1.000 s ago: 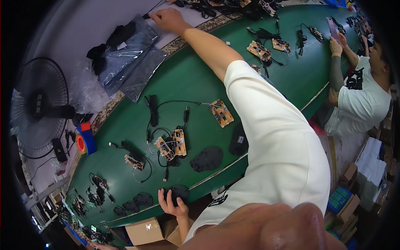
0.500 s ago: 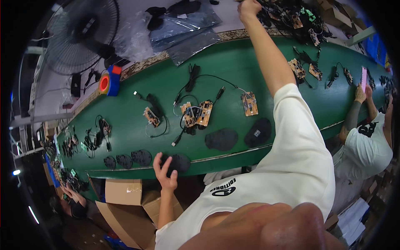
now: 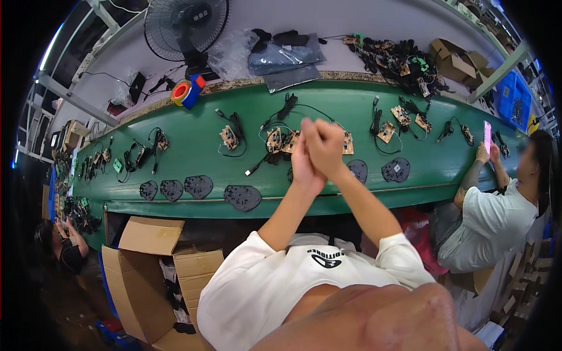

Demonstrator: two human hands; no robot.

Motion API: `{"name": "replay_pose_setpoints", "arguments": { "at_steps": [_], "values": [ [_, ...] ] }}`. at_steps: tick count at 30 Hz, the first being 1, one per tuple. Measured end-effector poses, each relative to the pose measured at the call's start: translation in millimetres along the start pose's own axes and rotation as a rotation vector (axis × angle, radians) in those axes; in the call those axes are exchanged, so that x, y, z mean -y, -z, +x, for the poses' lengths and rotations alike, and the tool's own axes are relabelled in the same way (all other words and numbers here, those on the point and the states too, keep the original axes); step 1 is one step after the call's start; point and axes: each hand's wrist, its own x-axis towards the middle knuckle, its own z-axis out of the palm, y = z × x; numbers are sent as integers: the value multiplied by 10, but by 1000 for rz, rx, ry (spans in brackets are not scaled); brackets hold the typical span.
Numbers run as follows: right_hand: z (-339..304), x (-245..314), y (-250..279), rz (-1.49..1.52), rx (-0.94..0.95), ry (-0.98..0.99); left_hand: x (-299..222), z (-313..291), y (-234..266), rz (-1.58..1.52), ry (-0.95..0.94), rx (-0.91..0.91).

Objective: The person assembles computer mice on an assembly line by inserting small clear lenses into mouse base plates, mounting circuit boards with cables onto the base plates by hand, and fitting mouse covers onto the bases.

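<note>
My left hand [image 3: 304,165] and my right hand [image 3: 328,149] are pressed together over the middle of the green work surface [image 3: 193,134]. The right is curled like a fist against the left; whatever lies between them is hidden. Right behind them are tan circuit boards [image 3: 274,141] with black cables, partly covered by my hands. Another board [image 3: 386,132] with its cable lies to their right, and one more board [image 3: 229,137] to their left. Closer to me, black rounded plastic plates lie in a row, including one plate [image 3: 243,198] left of my wrists and another plate [image 3: 396,169] to the right.
Along the back stand a fan [image 3: 187,26], a tape dispenser [image 3: 187,92], plastic bags [image 3: 287,61] and a tangled pile of boards and cables [image 3: 398,61]. An opened cardboard box [image 3: 132,292] sits below the front edge. At the right, a person [image 3: 497,216] holds a pink phone-like object [image 3: 487,139].
My right hand has come back from the pile at the rear. My left hand has moved from the front plates to meet it. The view has tilted.
</note>
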Motion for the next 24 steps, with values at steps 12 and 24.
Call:
{"name": "replay_pose_setpoints", "arguments": {
  "at_steps": [12, 24],
  "values": [
    [-249, 222, -16, -171, 98, 541, -81, -357, 204, -391, 118, 24],
    [125, -182, -423, -365, 162, 414, -323, -62, 273, -443, 49, -91]
  ]
}}
